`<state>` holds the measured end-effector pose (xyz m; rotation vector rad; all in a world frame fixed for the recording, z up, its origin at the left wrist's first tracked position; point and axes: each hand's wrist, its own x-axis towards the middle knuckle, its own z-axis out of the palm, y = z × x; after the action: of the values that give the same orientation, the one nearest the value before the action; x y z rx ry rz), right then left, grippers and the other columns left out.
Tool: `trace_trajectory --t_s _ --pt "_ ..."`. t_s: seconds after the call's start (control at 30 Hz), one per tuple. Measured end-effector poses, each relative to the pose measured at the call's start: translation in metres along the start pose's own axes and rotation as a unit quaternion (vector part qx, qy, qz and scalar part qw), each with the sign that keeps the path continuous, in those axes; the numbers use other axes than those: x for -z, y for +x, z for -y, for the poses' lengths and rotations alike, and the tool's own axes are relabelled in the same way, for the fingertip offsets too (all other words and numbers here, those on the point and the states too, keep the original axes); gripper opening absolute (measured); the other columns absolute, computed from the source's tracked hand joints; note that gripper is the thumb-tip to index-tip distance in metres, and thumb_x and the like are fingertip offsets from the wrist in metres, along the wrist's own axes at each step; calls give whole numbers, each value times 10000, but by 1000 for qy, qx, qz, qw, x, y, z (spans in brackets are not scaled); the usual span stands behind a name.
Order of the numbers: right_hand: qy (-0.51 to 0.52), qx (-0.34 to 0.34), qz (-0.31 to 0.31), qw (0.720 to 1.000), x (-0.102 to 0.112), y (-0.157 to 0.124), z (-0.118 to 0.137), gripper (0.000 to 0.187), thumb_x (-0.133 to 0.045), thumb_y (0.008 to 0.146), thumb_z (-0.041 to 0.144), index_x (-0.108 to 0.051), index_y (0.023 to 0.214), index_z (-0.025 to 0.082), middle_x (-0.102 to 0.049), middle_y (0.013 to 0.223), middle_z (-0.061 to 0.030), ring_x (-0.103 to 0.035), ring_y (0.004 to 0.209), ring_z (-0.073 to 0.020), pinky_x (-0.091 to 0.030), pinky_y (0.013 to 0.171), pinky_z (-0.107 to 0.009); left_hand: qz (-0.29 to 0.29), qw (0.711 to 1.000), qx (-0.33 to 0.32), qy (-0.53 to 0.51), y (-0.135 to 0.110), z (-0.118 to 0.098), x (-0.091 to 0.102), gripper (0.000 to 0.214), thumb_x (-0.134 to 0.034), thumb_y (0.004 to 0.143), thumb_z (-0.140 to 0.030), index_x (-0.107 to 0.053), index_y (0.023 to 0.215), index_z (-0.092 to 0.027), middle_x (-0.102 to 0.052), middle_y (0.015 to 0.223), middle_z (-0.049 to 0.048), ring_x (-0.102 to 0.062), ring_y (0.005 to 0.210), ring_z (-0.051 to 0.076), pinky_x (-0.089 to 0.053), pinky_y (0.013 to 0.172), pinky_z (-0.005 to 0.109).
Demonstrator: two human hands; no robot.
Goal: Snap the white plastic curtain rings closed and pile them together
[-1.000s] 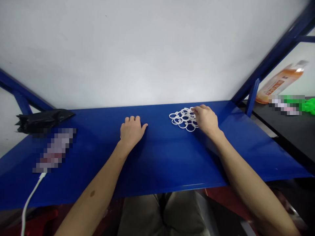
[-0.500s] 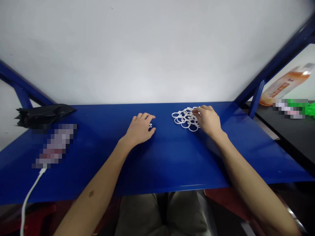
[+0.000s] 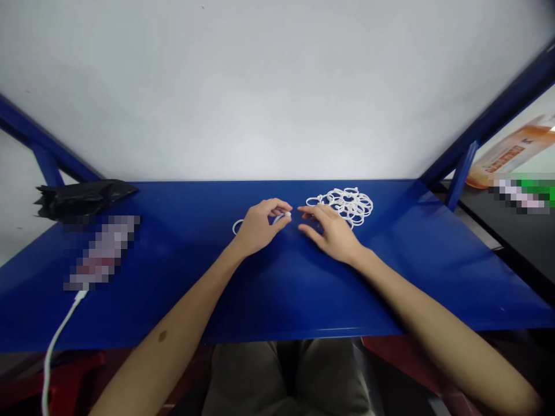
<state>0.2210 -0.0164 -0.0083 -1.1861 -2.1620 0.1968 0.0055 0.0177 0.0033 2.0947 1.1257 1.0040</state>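
A heap of several white plastic rings point(image 3: 349, 204) lies on the blue metal table point(image 3: 277, 289), right of the middle. My left hand point(image 3: 259, 225) pinches a white ring point(image 3: 281, 217) between thumb and fingers at the table's centre; part of a ring shows left of that hand. My right hand point(image 3: 332, 230) rests beside it with fingers stretched out toward the left hand, just in front of the heap. Its fingertips nearly meet the held ring.
A black crumpled bag point(image 3: 82, 196) sits at the far left, with a blurred device point(image 3: 102, 251) and a white cable point(image 3: 56, 346) in front of it. A blue frame post point(image 3: 462, 167) and an orange bottle point(image 3: 511, 153) stand at the right. A white wall is behind.
My right hand left the ring heap and moved left toward the centre. My left hand moved right and closed on a ring. The camera shifted slightly.
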Motion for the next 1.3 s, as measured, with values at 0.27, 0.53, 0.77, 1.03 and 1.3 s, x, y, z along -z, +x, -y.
trace_trajectory --t_s 0.27,0.53,0.77,1.03,1.3 --pt "119 -41 19 992 -10 -2 13 151 -582 958 358 -603 977 209 -674 827 -16 -606 670 -138 -486 642 -277 -49 980 76 -179 -3 -10 -15 214 -749 787 -360 -668 904 -200 -630 760 -14 -534 616 99 -437 608 245" --pt "99 -63 -68 991 -4 0 13 174 -506 996 329 -641 988 219 -677 765 -20 -615 640 -154 -497 640 -286 -9 963 80 -259 -2 -8 -10 276 -806 746 -423 -718 891 -206 -661 749 8 -568 623 112 -481 584 254" --pt "94 -12 -21 995 -5 -3 9 174 -481 1008 289 -634 1010 206 -698 821 -22 -626 678 -138 -487 652 -265 8 983 57 -175 -5 -13 -12 168 -707 843 -339 -711 954 -213 -679 784 7 -590 650 119 -474 620 263" --pt "-65 76 51 994 -15 -11 10 309 -339 1025 183 -618 895 150 -618 749 -57 -524 611 -152 -387 555 -277 22 998 29 -48 -7 -17 -16 112 -585 844 -104 -641 828 -200 -690 788 -8 -612 684 130 -484 707 280" --pt "-36 -24 0 999 -11 -8 10 215 -452 1018 274 -649 1009 187 -695 816 -49 -612 652 -150 -454 630 -274 78 993 -6 -86 -4 -20 -4 102 -568 916 -223 -661 946 -196 -702 912 13 -633 740 119 -495 674 248"
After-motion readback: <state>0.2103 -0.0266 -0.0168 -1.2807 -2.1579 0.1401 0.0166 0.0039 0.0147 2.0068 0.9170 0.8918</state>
